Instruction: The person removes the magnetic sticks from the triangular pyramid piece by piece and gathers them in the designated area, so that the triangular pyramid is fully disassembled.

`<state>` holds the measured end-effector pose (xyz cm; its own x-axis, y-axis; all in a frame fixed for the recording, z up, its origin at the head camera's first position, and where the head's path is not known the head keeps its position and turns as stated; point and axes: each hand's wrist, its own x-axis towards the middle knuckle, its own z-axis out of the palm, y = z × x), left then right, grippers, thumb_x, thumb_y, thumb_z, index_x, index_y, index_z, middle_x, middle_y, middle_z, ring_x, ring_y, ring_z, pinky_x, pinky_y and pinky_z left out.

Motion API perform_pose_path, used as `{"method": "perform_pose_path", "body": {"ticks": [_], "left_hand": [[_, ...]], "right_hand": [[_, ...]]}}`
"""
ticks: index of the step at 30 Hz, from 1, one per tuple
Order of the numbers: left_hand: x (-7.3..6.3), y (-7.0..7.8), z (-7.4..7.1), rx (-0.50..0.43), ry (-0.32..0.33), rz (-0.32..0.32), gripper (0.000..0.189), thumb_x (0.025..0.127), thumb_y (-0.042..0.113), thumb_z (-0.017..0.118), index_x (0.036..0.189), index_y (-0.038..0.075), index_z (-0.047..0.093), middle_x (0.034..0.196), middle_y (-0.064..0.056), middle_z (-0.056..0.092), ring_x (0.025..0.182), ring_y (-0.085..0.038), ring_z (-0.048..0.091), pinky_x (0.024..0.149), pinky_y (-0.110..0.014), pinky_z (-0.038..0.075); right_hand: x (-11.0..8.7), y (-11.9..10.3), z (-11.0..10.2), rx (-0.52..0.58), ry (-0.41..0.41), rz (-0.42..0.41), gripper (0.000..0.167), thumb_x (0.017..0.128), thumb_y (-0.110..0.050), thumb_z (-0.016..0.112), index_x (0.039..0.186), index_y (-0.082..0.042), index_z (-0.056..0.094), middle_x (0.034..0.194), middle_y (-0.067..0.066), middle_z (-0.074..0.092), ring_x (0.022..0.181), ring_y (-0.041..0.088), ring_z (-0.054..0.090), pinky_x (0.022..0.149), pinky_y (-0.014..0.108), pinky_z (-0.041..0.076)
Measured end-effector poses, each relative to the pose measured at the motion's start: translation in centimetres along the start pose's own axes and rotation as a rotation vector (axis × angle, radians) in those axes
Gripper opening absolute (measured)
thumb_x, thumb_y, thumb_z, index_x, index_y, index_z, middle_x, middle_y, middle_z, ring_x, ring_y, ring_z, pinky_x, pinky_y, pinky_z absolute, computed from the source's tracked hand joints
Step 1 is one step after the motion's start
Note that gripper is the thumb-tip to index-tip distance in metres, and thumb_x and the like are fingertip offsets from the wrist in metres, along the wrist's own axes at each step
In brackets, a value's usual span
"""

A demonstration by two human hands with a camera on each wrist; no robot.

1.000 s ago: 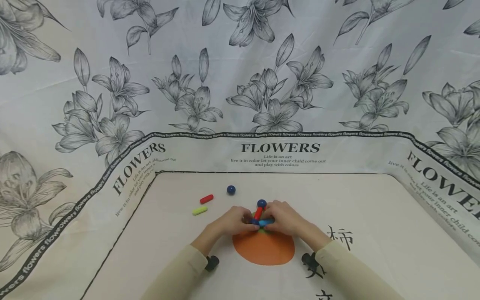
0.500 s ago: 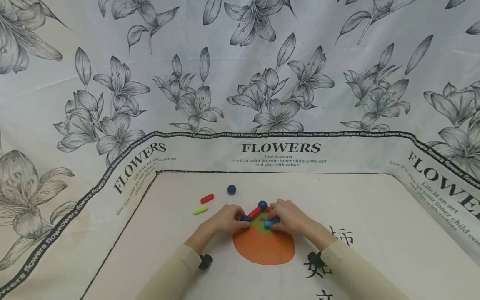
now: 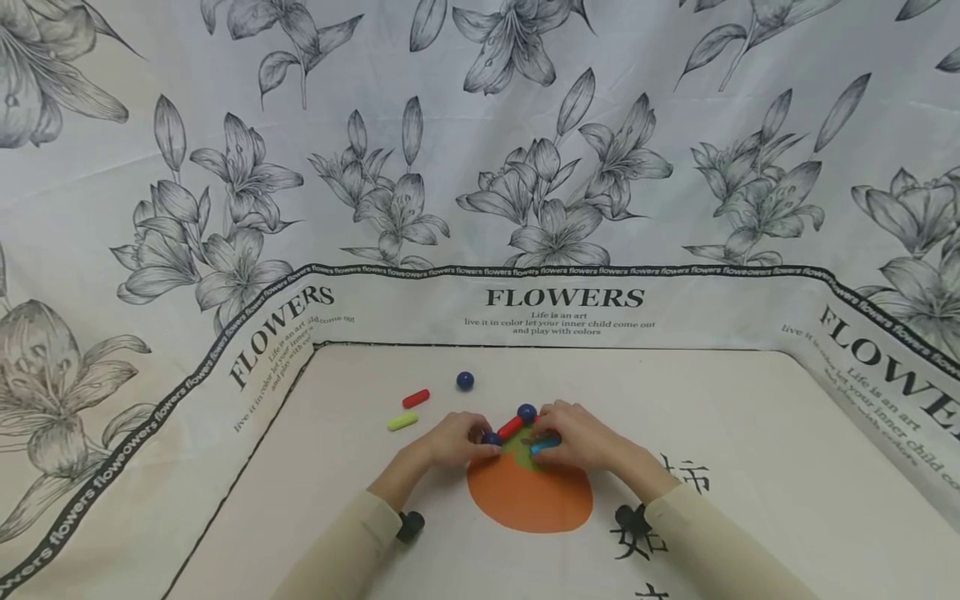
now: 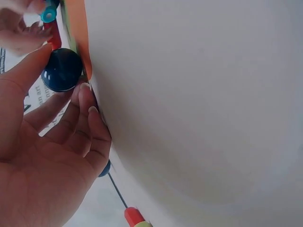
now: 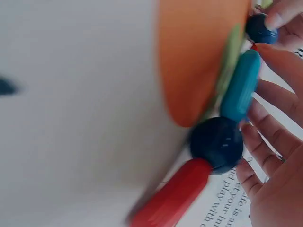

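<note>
My left hand [image 3: 457, 439] pinches a dark blue ball [image 4: 61, 70] between thumb and fingers. A red rod [image 3: 511, 427] runs from that ball up to another dark blue ball [image 3: 527, 412]. My right hand [image 3: 576, 435] holds a light blue rod [image 5: 240, 85], whose free end points toward the left hand. In the right wrist view a dark blue ball [image 5: 217, 144] sits at the rod's other end, with a second red rod [image 5: 173, 198] joined to it. The right hand covers part of these pieces in the head view.
Loose on the white table lie a dark blue ball [image 3: 465, 381], a red rod [image 3: 416, 398] and a yellow-green rod [image 3: 402, 422]. Beneath the hands is a printed orange fruit shape [image 3: 529, 497] with a green top. A flower-printed cloth [image 3: 390, 308] rises behind.
Both hands have moved apart, the left one carrying its ball leftward and spreading the linked rods. The light blue rod has shifted slightly right with the right hand. Over the last half second little differs.
</note>
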<state>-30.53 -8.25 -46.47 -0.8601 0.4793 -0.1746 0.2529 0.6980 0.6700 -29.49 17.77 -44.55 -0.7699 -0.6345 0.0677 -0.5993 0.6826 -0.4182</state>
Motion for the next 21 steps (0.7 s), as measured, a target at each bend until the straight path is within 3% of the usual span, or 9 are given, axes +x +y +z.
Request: {"method": "perform_pose_path", "body": {"ticks": [3, 8, 12, 21], "left_hand": [[0.0, -0.1, 0.1, -0.004, 0.0, 0.001, 0.031, 0.095, 0.036, 0.074, 0.117, 0.015, 0.069, 0.087, -0.001, 0.059, 0.086, -0.016, 0.056, 0.074, -0.029, 0.047], [0.0, -0.1, 0.1, 0.003, 0.005, 0.005, 0.031, 0.095, 0.038, 0.074, 0.116, 0.016, 0.069, 0.087, -0.001, 0.059, 0.085, -0.016, 0.056, 0.073, -0.03, 0.048], [0.0, -0.1, 0.1, 0.007, 0.005, 0.005, 0.032, 0.095, 0.039, 0.074, 0.117, 0.016, 0.069, 0.087, -0.001, 0.059, 0.086, -0.016, 0.056, 0.073, -0.03, 0.047], [-0.1, -0.2, 0.1, 0.01, 0.006, 0.009, 0.03, 0.095, 0.038, 0.073, 0.115, 0.015, 0.069, 0.087, 0.0, 0.059, 0.085, -0.016, 0.055, 0.074, -0.03, 0.047]], "right_hand": [[0.6, -0.3, -0.4, 0.041, 0.029, 0.003, 0.026, 0.089, -0.025, 0.08, 0.11, -0.01, 0.077, 0.096, 0.004, 0.064, 0.091, 0.023, 0.054, 0.078, 0.036, 0.046], [1.7, -1.1, -0.8, 0.068, 0.069, 0.05, 0.032, 0.09, -0.02, 0.079, 0.12, -0.008, 0.073, 0.113, 0.007, 0.065, 0.106, 0.029, 0.056, 0.092, 0.045, 0.048], [2.6, -1.3, -0.3, 0.069, 0.05, 0.065, 0.039, 0.09, -0.016, 0.079, 0.127, -0.007, 0.07, 0.123, 0.009, 0.064, 0.112, 0.029, 0.054, 0.097, 0.05, 0.047], [4.2, -0.8, 0.7, 0.101, -0.009, 0.091, 0.031, 0.088, -0.013, 0.08, 0.119, -0.011, 0.074, 0.119, 0.007, 0.065, 0.11, 0.028, 0.056, 0.097, 0.05, 0.049]]}}
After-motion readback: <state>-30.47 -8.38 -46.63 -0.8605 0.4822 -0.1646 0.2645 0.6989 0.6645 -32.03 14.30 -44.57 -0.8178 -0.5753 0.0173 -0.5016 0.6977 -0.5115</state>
